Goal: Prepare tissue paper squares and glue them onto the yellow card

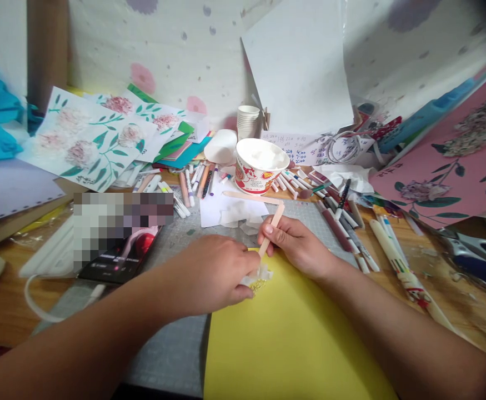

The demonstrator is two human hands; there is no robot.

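Observation:
A yellow sheet of paper (284,333) lies in front of me. My right hand (295,241) grips a flat wooden craft stick (275,222), slanted with its lower end near the top edge of the sheet. That end touches or nearly touches a small crumpled white piece (264,272), perhaps tissue. Curled over the sheet's upper left corner, my left hand (215,272) is closed on the white piece, its thumb and fingers pressed close together. Beside its thumb, yellowish marks (258,285) show on the sheet. My left fingers partly hide the piece.
Beyond my hands stand a patterned paper bowl (253,178) and stacked paper cups (247,122). A second wooden stick (249,197) lies by the bowl. Markers (342,233) crowd the right, a phone (121,255) the left. Flower pictures (88,139) lean behind; scissors (471,255) lie far right.

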